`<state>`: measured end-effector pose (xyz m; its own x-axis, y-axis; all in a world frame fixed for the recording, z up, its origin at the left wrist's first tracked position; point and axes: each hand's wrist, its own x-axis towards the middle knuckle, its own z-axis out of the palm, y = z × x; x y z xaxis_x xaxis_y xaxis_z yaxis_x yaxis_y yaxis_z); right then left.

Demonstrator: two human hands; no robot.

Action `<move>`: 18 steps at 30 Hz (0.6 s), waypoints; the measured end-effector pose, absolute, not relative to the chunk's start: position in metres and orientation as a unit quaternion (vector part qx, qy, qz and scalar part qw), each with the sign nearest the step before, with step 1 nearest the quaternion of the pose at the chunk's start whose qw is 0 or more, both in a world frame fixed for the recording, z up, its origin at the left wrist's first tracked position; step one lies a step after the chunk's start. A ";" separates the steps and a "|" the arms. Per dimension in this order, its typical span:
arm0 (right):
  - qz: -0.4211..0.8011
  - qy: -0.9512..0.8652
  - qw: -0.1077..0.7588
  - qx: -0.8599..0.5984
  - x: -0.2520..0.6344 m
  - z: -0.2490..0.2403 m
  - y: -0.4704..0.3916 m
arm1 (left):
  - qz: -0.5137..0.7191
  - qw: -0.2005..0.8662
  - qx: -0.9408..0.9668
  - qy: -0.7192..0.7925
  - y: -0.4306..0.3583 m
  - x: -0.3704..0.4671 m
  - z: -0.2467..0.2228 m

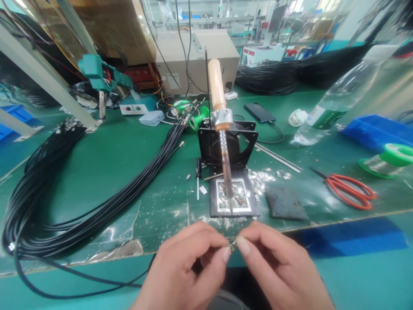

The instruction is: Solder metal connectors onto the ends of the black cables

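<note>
My left hand (pixel 198 262) and my right hand (pixel 274 260) meet at the table's front edge, each closed in a pinch. Between their fingertips shows a small metal connector (pixel 232 246), mostly covered by the fingers. A black cable (pixel 129 284) runs from the coiled bundle of cables (pixel 129 189) towards my left hand and disappears behind it. Just beyond my hands, a soldering iron (pixel 222 120) with a wooden handle is clamped pointing down. Its tip hangs over a white-rimmed tray (pixel 234 210) holding small metal pieces.
A black fan frame (pixel 206 148) stands behind the iron. Red-handled scissors (pixel 350 189), a dark square pad (pixel 286 204), solder spool (pixel 389 160) and plastic bottle (pixel 342 94) are on the right. A screwdriver (pixel 198 170) lies left of the tray; small metal bits are scattered around.
</note>
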<state>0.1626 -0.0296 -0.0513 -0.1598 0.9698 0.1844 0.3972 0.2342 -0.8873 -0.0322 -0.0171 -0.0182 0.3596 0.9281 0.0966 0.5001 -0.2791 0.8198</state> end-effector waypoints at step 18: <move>0.379 -0.652 0.405 -0.517 0.161 -0.049 -0.031 | 0.341 0.263 0.828 0.359 -0.014 -0.045 -0.021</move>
